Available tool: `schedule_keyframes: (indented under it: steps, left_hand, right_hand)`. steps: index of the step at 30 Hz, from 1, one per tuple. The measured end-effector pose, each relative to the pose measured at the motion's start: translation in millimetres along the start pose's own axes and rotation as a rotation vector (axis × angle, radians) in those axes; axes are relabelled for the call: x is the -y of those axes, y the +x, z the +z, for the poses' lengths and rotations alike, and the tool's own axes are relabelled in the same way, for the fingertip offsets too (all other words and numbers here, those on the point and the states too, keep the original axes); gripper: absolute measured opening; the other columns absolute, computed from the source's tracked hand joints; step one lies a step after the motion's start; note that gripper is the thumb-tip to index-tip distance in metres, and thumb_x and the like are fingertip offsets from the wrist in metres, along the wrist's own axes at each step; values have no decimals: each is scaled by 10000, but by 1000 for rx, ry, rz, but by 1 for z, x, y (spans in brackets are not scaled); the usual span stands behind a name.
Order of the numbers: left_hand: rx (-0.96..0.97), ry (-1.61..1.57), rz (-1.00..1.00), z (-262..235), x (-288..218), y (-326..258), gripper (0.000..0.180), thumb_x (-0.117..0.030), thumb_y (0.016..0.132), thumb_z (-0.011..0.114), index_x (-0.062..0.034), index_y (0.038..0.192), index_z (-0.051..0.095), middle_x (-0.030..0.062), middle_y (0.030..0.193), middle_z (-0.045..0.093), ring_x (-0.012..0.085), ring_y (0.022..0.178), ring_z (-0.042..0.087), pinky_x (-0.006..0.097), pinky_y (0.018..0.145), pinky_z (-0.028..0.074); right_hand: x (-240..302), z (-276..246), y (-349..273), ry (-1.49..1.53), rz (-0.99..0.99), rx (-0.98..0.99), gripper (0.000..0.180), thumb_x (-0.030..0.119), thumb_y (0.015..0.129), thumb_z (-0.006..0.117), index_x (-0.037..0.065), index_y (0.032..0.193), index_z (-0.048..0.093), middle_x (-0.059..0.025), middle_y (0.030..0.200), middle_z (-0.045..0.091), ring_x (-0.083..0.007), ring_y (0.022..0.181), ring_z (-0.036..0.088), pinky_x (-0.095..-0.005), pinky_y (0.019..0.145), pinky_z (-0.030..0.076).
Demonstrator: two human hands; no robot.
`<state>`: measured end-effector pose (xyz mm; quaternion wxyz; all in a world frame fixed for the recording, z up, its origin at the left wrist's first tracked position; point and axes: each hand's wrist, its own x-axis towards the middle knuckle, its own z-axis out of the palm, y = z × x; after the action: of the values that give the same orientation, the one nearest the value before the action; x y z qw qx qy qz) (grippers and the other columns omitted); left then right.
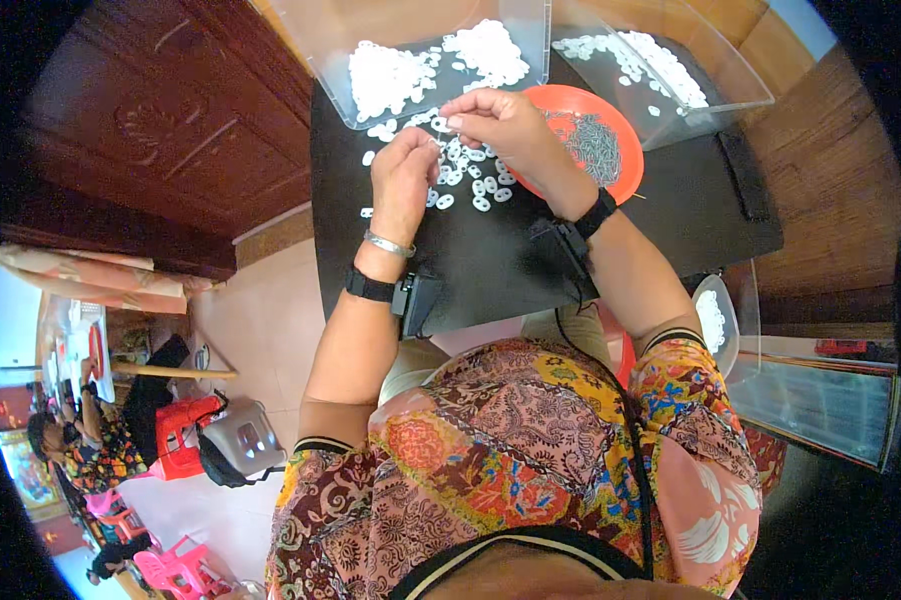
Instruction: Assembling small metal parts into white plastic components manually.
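Note:
Over the far part of the black table (490, 270), my two hands meet fingertip to fingertip. My left hand (402, 185) is closed in a pinch, its thumb and forefinger pressed together. Coming in from the right, my right hand (510, 128) also pinches with thumb and forefinger. A small white piece (439, 125) shows at the fingertips, but whether it is held or lies behind them I cannot tell. Something thin and grey seems to sit between the hands, too small to name. Loose white oval pieces with two holes (445, 201) lie below and around my fingers.
An orange-red plate (630, 150) of grey metal pins or screws (595, 152) stands beside my right wrist. Behind are clear plastic bins (547, 50) (740, 105) with heaps of white pieces (390, 75). A tub (732, 325) sits lower right. Another person (90, 450) is far left, near stools.

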<state>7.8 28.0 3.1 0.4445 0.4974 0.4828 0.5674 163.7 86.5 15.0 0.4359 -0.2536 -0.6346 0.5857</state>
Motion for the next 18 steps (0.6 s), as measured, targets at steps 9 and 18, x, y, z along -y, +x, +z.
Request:
schedule_keyframes:
  steps: [9,18]
  left_hand:
    - [-22,71,19,0,1,1,145,-94,813,518,-23,689,546,-14,552,486,66,506,435,218,471,334]
    - [-24,141,33,0,-2,1,161,-106,805,518,-17,673,539,-10,541,486,69,498,436,228,466,335]
  right_hand:
    - [0,1,0,27,6,23,176,73,852,591,-36,988,619,8,763,578,-50,670,492,-190,605,415]
    - [-2,-2,2,-53,0,13,172,85,853,598,-14,990,627,13,771,595,-41,669,510,-184,606,428]
